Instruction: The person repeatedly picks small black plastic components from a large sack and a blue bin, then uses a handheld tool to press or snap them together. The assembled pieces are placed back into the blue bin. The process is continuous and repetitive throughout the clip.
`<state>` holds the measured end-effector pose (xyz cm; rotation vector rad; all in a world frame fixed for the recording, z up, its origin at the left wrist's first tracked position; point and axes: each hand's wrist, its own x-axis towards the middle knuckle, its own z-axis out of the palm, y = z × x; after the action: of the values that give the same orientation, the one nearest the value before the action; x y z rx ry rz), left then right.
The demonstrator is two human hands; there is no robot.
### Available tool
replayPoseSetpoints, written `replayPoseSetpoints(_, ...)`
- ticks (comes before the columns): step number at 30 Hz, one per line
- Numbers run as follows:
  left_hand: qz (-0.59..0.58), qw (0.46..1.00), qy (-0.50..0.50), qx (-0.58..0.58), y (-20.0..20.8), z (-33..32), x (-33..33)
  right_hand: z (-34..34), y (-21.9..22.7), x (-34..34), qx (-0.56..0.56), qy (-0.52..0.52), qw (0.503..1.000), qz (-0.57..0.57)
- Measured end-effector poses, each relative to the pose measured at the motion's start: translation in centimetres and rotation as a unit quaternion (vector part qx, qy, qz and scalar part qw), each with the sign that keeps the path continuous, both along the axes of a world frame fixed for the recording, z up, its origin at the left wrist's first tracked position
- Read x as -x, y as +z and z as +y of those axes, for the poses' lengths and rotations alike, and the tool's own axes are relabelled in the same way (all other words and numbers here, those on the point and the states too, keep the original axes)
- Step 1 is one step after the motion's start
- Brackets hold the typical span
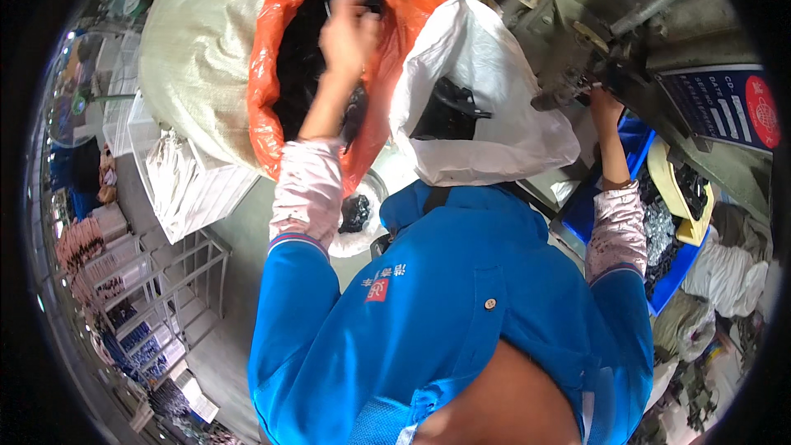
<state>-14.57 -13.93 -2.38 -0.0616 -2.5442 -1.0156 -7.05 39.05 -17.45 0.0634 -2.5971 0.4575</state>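
My left hand (pixel 350 37) is over the mouth of an orange plastic bag (pixel 268 41) at the upper middle. Glossy black pieces (pixel 301 74) fill the bag, their kind unclear. The fingers are bent and smeared by motion, so whether they hold a piece is unclear. My right hand (pixel 606 111) is at the dark metal machine (pixel 577 74) on the right. Its fingers are closed at the machine's working end, around something too small and dark to make out. Between my hands stands an open white woven sack (pixel 527 144), with black pieces (pixel 449 111) inside.
Beside my right forearm is a blue bin (pixel 671 280), with a cream tray (pixel 696 231) and dark parts in it. A pale woven sack (pixel 198 58) bulges at the upper left. White crates (pixel 210 194) and a metal rack (pixel 206 268) stand left. Below the bags, a small container (pixel 371 235) holds black pieces.
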Motion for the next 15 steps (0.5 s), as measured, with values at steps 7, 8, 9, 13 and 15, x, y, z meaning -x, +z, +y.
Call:
replayPoseSetpoints(7, -0.207, 0.955, 0.141, 0.157, -4.8, -9.3, 6.2, -12.7, 16.9, -5.7, 0.645, -0.018, 0.760, -0.076)
replayPoseSetpoints(8, -0.194, 0.965, 0.123, 0.130, -6.1, -10.1, 6.4, -13.3, 17.9, -6.3, 0.689, 0.013, 0.722, -0.064)
replayPoseSetpoints(9, -0.201, 0.964, 0.125, 0.122, -6.1, -10.0, 6.4, -13.9, 18.8, -6.7, 0.701, 0.025, 0.709, -0.070)
replayPoseSetpoints(13, -0.224, 0.948, 0.061, -0.219, -5.8, -11.7, 4.3, -15.1, 20.9, -7.5, 0.715, 0.077, 0.686, -0.110)
replayPoseSetpoints(15, -0.194, 0.930, 0.042, -0.309, -3.4, -9.4, 1.9, -14.9, 20.6, -7.4, 0.679, 0.102, 0.715, -0.129)
